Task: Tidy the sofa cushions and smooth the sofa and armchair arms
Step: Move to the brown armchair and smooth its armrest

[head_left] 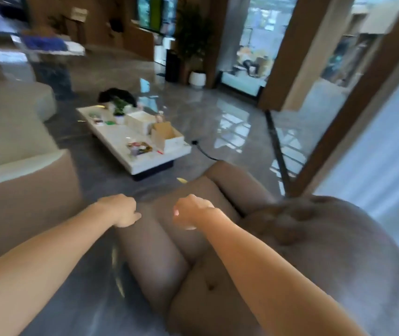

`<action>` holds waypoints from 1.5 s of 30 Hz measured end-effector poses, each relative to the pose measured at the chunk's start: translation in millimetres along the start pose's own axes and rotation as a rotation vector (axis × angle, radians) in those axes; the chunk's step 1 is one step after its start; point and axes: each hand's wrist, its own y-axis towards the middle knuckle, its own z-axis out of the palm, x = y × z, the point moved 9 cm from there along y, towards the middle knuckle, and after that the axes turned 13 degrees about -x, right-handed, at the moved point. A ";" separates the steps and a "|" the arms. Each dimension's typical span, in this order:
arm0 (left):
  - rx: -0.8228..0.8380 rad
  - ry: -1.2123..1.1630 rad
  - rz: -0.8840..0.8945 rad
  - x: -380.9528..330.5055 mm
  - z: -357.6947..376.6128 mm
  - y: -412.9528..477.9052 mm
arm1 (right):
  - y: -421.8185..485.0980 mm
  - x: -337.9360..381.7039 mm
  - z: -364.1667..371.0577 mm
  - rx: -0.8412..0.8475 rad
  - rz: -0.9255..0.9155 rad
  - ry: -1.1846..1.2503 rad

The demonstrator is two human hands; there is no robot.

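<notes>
Left hand (121, 210) and right hand (193, 210), both curled into empty fists, hovered above the taupe padded fabric armchair (217, 275); white low coffee table (121, 139) beyond it.

Taupe armchair (217, 275), white coffee table (130, 139), glossy grey marbled floor (217, 117).
</notes>
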 end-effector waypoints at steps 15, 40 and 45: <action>-0.055 -0.092 0.565 -579.0 16.5 18.5 | -247.2 -472.1 11.1 0.041 0.634 -0.048; 0.112 -0.385 0.162 -635.7 105.9 56.9 | -175.0 -625.6 62.0 0.002 0.188 -0.099; 0.121 -0.429 0.175 -605.8 108.1 21.9 | -195.3 -598.1 71.9 0.050 0.240 -0.110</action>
